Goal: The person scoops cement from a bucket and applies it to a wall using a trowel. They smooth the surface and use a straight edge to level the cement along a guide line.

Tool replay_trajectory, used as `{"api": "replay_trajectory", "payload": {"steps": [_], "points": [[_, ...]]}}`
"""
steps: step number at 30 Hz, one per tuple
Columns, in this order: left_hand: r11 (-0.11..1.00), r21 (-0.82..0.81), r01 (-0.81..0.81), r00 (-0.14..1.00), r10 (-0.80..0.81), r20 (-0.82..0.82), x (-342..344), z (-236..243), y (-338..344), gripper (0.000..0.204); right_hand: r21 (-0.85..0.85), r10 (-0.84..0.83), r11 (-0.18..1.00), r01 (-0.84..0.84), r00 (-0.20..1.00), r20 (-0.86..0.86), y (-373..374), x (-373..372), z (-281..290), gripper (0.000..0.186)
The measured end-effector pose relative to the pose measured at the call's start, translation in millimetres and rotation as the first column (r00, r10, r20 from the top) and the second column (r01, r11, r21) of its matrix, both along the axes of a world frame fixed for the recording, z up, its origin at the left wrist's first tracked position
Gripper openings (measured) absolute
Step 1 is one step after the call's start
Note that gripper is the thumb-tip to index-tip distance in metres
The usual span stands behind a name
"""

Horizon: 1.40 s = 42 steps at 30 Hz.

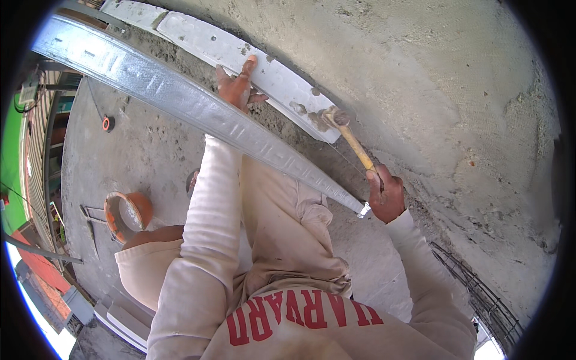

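Note:
A row of white blocks (198, 37) with a few mortar smears runs along the foot of the rough grey wall. My left hand (237, 89) reaches past a long silver metal channel (162, 87), its fingers spread, with fingertips against the near block. In my right hand (387, 193) is the yellow wooden handle of a hammer (355, 145). The hammer's head, dirty with mortar, is at the right end of that block; whether it touches cannot be told. The channel slants across in front of me, its lower end close to my right hand.
The plastered wall (432, 78) rises at the right. An orange bucket (129, 213) lies tipped on the concrete floor at the left, beside a thin metal frame (90, 222). Farther off is a small orange round object (108, 123). A rebar cage (480, 294) lies at the lower right.

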State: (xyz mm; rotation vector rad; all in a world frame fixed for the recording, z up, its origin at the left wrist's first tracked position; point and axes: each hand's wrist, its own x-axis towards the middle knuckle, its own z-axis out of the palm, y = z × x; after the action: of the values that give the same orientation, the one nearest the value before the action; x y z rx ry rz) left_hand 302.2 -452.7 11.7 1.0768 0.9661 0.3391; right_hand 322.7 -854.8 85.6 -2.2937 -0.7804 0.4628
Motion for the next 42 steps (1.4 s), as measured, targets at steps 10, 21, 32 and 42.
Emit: {"api": "replay_trajectory", "payload": {"steps": [10,21,32,42], "points": [[0.997,0.048,0.057,0.997,-0.059,0.048,-3,2,0,0.108,0.048,-0.036,0.998,0.036,0.999,-0.004,-3,-4,0,0.022],[1.0,0.018,-0.002,1.0,0.002,0.001,0,-1,1,0.103,0.075,-0.041,0.997,0.037,0.998,0.04,31,5,-4,0.015],[0.999,0.023,-0.03,0.999,0.031,-0.041,-2,-5,3,0.107,0.117,0.017,0.993,-0.012,0.999,-0.047,80,21,7,0.023],[1.0,-0.016,-0.017,1.0,0.017,-0.001,-5,-10,13,0.112,0.001,0.042,0.999,-0.042,0.997,-0.058,90,28,3,0.027]]}}
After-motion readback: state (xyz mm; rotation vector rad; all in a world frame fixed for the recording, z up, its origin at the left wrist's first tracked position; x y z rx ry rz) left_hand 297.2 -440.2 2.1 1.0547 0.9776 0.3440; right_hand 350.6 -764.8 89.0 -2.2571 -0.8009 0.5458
